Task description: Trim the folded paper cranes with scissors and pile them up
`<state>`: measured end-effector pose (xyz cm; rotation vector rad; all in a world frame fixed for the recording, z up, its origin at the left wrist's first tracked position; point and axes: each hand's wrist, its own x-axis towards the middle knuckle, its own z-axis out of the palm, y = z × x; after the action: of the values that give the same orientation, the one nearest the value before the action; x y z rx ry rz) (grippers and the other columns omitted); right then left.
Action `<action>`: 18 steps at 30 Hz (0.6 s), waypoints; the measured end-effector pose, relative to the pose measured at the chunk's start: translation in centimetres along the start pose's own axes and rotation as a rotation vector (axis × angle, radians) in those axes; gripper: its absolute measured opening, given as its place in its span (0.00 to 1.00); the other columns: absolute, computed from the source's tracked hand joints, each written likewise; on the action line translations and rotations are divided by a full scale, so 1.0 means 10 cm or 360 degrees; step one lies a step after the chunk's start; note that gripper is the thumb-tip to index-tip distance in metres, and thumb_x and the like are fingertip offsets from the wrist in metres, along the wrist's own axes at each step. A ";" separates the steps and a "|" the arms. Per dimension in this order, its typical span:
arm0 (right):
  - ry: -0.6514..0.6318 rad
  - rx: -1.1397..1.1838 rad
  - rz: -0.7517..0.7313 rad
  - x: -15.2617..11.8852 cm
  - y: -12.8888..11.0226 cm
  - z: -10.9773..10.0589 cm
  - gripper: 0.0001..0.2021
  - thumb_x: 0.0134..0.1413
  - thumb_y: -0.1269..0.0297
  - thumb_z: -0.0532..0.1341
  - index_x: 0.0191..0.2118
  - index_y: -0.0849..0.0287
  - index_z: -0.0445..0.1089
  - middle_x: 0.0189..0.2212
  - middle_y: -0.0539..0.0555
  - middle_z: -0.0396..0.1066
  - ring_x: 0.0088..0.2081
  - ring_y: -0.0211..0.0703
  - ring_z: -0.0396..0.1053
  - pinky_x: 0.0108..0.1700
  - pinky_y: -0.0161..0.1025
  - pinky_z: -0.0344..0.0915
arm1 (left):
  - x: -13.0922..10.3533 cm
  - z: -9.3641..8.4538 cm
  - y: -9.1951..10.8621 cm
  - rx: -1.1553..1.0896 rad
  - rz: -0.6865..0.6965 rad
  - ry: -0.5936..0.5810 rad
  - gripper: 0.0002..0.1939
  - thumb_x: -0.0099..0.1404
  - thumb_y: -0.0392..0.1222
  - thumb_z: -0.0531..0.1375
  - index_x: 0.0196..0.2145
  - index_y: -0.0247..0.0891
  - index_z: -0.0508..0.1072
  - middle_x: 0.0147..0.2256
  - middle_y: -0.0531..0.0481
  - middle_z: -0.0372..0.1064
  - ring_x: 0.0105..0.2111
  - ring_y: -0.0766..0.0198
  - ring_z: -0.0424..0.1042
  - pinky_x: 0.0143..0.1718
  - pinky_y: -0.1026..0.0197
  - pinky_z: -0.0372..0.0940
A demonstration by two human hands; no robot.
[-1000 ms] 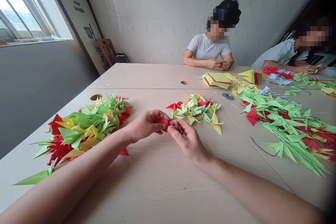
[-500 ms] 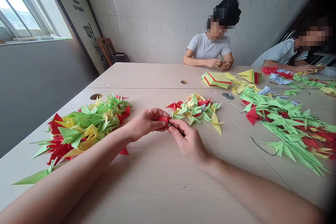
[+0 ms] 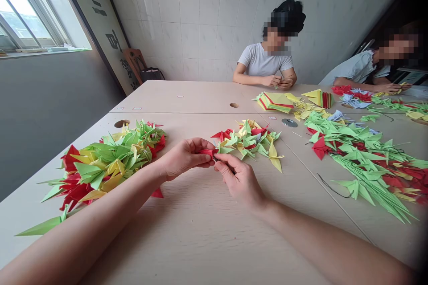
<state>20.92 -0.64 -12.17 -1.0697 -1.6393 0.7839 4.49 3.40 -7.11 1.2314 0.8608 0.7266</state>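
Over the middle of the table, my left hand (image 3: 183, 158) is closed in a pinch on a piece of folded red paper (image 3: 207, 153). My right hand (image 3: 238, 178) is closed too, its thumb and fingertips on a thin dark tool (image 3: 216, 159) whose tip touches the red paper. Most of that tool is hidden by the fingers, so its kind is unclear. Just beyond my hands lies a small heap of folded paper cranes (image 3: 249, 139) in green, red and yellow. A larger heap of cranes (image 3: 113, 156) spreads out left of my left forearm.
Strung green and red cranes (image 3: 364, 156) cover the right of the table (image 3: 187, 231), with a dark cord (image 3: 334, 189) beside them. Stacks of folded paper (image 3: 274, 101) stand farther back. One person (image 3: 265, 64) sits opposite, another (image 3: 357, 69) at far right.
The tip of the dark tool has shifted slightly against the red paper, and less of it shows between my hands. Both hands otherwise stay in place. The person opposite has lowered their head slightly.
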 end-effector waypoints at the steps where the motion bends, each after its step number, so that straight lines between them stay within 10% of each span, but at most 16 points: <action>1: 0.0000 0.0000 -0.0008 0.00 0.00 0.00 0.12 0.57 0.61 0.54 0.44 0.57 0.69 0.32 0.54 0.72 0.32 0.42 0.69 0.28 0.38 0.66 | 0.00 0.00 0.00 0.0004 -0.0003 0.0000 0.10 0.53 0.36 0.64 0.34 0.34 0.69 0.28 0.54 0.68 0.30 0.70 0.69 0.42 0.58 0.63; 18: 0.0060 -0.0022 -0.0135 0.01 0.02 0.00 0.11 0.56 0.64 0.54 0.43 0.58 0.70 0.32 0.54 0.74 0.33 0.42 0.71 0.32 0.39 0.69 | -0.01 0.01 0.00 -0.0003 0.0006 -0.0017 0.11 0.53 0.36 0.64 0.34 0.34 0.69 0.29 0.53 0.69 0.30 0.70 0.70 0.40 0.60 0.64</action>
<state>20.98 -0.47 -12.32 -1.0120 -1.6493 0.6936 4.50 3.32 -7.05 1.2344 0.8490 0.7230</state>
